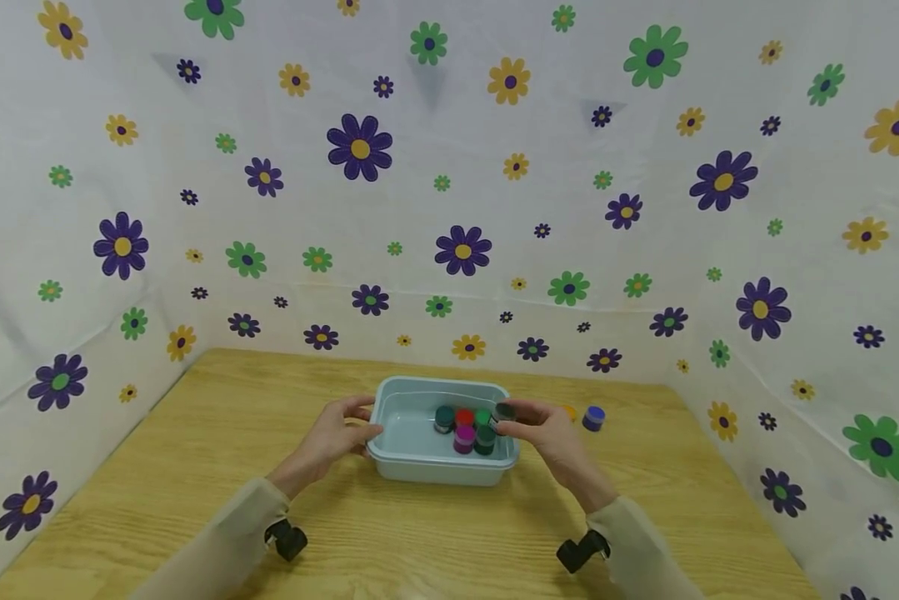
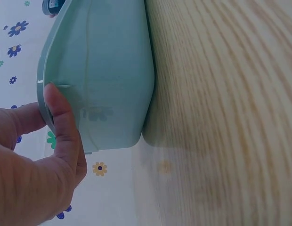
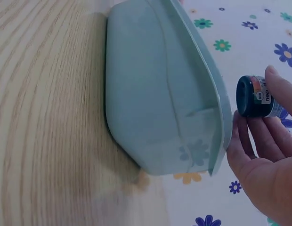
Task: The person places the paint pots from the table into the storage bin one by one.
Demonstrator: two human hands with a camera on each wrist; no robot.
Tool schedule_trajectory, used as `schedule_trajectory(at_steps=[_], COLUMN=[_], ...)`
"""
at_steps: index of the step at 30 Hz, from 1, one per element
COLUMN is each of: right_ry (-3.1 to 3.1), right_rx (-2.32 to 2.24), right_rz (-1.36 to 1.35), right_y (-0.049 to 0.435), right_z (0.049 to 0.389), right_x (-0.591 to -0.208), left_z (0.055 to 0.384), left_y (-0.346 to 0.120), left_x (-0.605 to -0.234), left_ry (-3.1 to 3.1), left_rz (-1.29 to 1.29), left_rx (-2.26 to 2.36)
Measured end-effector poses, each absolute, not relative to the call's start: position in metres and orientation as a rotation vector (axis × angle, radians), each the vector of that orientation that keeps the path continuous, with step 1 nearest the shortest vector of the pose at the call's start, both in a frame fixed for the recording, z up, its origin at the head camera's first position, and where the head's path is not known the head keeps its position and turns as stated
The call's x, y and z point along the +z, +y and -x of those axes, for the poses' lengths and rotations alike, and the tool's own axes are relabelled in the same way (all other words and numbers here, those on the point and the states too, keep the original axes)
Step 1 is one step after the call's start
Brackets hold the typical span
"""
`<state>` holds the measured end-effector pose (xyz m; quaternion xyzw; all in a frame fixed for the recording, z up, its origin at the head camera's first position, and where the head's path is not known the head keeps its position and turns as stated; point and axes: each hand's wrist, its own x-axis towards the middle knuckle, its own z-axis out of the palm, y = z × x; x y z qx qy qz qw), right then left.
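A pale blue plastic tub (image 1: pixel 437 473) stands on the table, with several small paint jars in its right half. Among them are a red jar (image 1: pixel 465 418), a magenta jar (image 1: pixel 463 439) and a dark green jar (image 1: pixel 484 440). My left hand (image 1: pixel 334 435) grips the tub's left end, thumb over the rim and fingers outside it. Above the tub's right end, my right hand (image 1: pixel 546 429) pinches a dark paint jar (image 3: pixel 255 96) with a printed label between thumb and fingers. In the right wrist view, some of its fingers are close against the tub's rim.
Right of the tub, a blue paint jar (image 1: pixel 594 418) stands on the wooden table (image 1: pixel 434 542). An orange jar (image 1: pixel 570 412) beside it is partly hidden behind my right hand. A white cloth with printed flowers (image 1: pixel 449 200) surrounds the table at the back and sides.
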<state>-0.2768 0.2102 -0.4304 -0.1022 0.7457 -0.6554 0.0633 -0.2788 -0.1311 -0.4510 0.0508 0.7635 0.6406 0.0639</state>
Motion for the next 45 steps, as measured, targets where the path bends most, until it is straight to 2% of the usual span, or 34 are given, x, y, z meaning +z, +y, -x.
schedule_trajectory(at_steps=[7, 15, 23, 30, 45], right_ry=[2.360, 2.506, 2.507, 2.539, 2.592], right_rx=[-1.808, -1.601, -1.458, -1.364, -1.146], right_rz=[0.431, 0.405, 0.496, 0.607, 0.644], right_y=[0.194, 0.183, 0.172, 0.160, 0.143], right_z=[0.281, 0.289, 0.297, 0.305, 0.322], right_x=[-0.427, -0.423, -0.417, -0.421, -0.434], left_z=[0.278, 0.278, 0.279, 0.278, 0.277], left_y=[-0.132, -0.130, -0.130, -0.130, -0.130], left_x=[-0.450, -0.450, -0.449, -0.450, -0.450], left_ry=[2.318, 2.344, 2.346, 2.351, 2.355], left_rz=[-0.146, -0.152, -0.160, -0.146, -0.146], left_rx=[1.930, 1.906, 1.901, 1.891, 1.872])
